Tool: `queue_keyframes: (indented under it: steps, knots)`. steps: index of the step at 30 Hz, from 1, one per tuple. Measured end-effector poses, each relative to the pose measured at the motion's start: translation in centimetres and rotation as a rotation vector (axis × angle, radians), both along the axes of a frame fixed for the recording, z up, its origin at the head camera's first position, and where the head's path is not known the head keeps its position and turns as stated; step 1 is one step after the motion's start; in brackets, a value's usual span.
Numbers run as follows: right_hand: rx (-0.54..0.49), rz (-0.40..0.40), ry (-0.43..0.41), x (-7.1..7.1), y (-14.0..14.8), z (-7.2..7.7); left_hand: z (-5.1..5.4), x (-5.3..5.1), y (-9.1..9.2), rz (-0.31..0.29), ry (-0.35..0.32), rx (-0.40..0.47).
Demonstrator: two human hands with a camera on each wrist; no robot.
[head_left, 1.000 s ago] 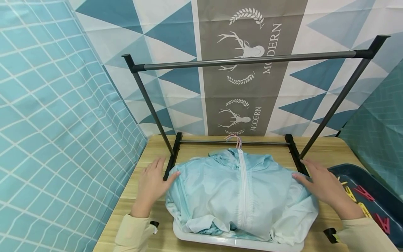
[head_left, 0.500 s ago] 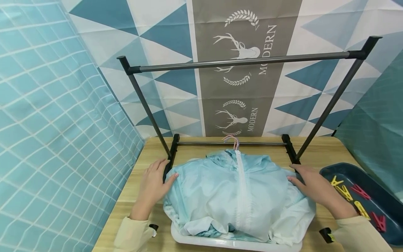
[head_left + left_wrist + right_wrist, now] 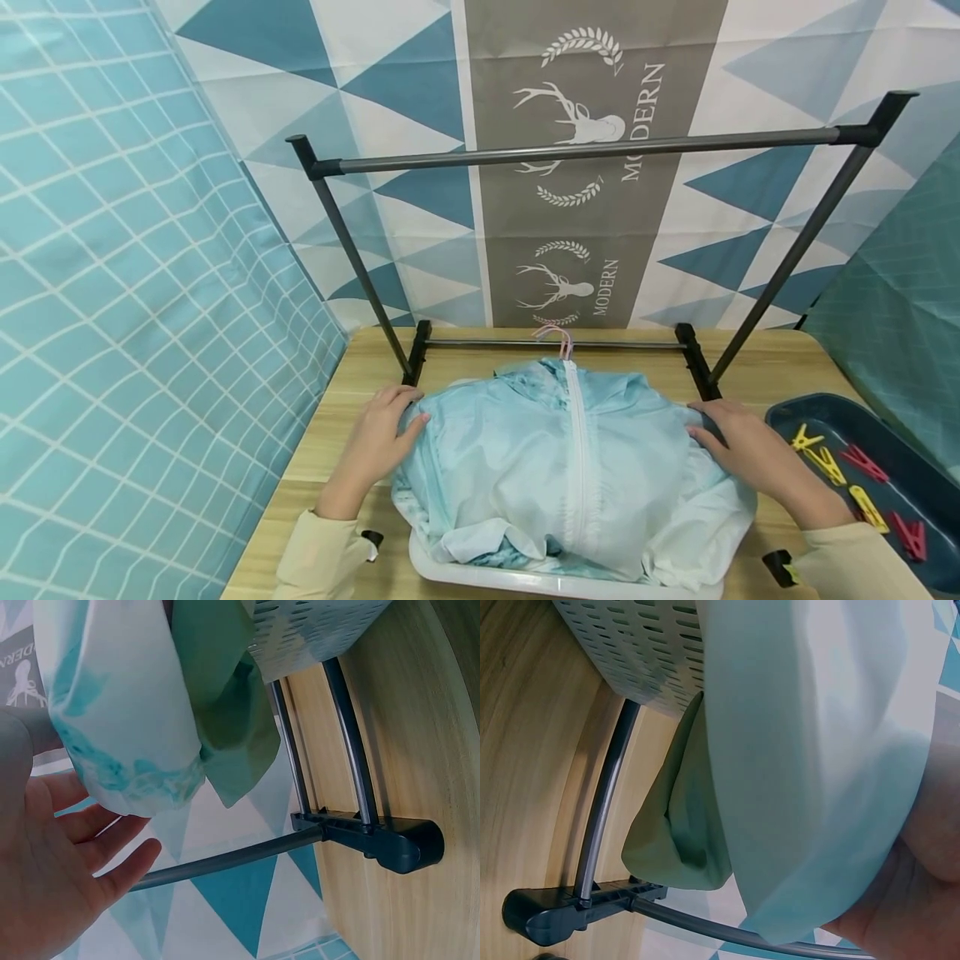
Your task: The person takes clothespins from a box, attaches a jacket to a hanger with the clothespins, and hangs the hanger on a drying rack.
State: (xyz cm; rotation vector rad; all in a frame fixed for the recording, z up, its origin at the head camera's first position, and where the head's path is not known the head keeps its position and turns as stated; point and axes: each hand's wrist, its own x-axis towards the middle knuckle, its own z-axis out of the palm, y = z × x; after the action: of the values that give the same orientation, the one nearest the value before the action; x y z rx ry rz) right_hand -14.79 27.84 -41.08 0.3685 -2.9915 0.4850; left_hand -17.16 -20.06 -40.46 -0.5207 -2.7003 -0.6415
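Note:
A light blue and white zip-up jacket (image 3: 517, 458) lies across the heaped white basket (image 3: 510, 581), its front upward. A pink hanger (image 3: 558, 337) has its hook sticking out at the collar. My left hand (image 3: 378, 446) rests on the left shoulder of the jacket, thumb on top; in the left wrist view its fingers (image 3: 105, 840) reach loosely beside and behind the cloth. My right hand (image 3: 750, 446) touches the opposite shoulder, fingers fairly straight. The cloth hides much of this hand in the right wrist view. Green fabric (image 3: 232, 727) hangs beneath the jacket.
A black clothes rack (image 3: 585, 152) stands behind the basket on the wooden table (image 3: 330, 442), with side posts (image 3: 795, 250) rising near both hands. At right, a dark blue tray (image 3: 810, 403) holds several yellow and red clothespins (image 3: 864, 463). Patterned curtains enclose the back and sides.
My left fingers have drawn in closer to the jacket's shoulder, and my right fingers have come nearer the cloth too. The jacket stays in place; the view shifts slightly.

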Motion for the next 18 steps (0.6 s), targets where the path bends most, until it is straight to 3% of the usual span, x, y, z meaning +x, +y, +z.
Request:
queue_keyframes:
  steps: [18]
  knots:
    - [-0.024, -0.005, 0.03, 0.21, 0.13, -0.24, 0.23, 0.12, -0.1, -0.012, -0.123, 0.065]
